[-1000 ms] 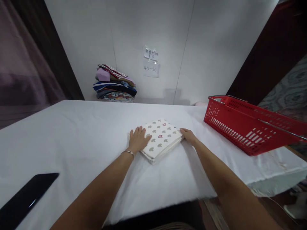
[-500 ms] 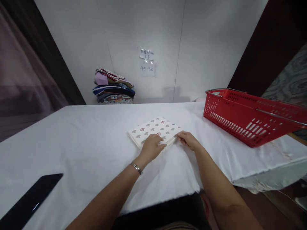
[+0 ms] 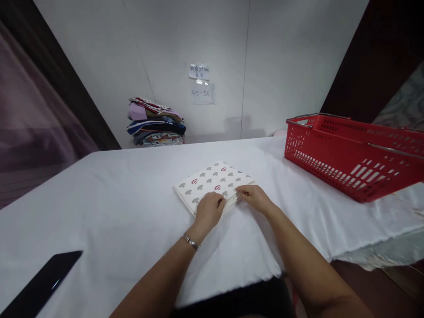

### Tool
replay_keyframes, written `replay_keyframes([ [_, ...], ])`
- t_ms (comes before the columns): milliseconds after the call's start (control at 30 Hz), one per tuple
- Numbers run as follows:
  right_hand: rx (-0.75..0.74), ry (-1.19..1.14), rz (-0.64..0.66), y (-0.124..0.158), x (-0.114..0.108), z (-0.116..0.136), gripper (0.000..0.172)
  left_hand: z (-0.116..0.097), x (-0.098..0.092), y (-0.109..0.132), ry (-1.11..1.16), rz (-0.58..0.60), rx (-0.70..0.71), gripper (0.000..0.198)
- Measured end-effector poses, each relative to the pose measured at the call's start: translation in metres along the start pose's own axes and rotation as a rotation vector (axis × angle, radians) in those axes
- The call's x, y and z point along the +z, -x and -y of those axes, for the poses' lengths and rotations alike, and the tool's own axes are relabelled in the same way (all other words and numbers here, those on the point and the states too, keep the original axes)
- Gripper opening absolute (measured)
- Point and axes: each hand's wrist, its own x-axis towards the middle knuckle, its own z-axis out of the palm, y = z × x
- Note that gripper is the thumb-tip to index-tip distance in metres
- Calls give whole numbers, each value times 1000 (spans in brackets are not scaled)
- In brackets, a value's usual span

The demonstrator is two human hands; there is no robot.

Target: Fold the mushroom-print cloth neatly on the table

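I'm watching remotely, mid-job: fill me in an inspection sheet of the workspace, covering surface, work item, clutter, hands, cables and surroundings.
Surface: white tablecloth, lightly creased, hanging over the near edge.
Work item: folded cloth, white with grey and red motifs, lying flat in several layers.
Clutter: red basket at the right, contents not visible; black flat object at the near left; stack of folded fabrics at the back.
Hands: left hand and right hand both touch the folded cloth's near right side; how firmly they grip is unclear.
Cables: nothing seen on the tabletop.
Surroundings: pale wall with two paper signs, the lower reading "45-50"; pinkish curtain at the left.
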Motion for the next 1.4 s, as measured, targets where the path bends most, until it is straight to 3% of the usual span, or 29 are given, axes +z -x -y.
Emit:
replay_keyframes([
  [467,8,171,17,-4,6,3,25,2,1,1,84,-21,-57,16],
  [833,-39,112,-27,-5,10,1,21,7,4,4,26,-22,20,15],
  [1067,-36,111,-69,-2,5,2,22,5,4,2,35,-37,-43,21],
  [1400,-191,463,-56,0,9,18,30,5,4,0,107,-38,-105,20],
])
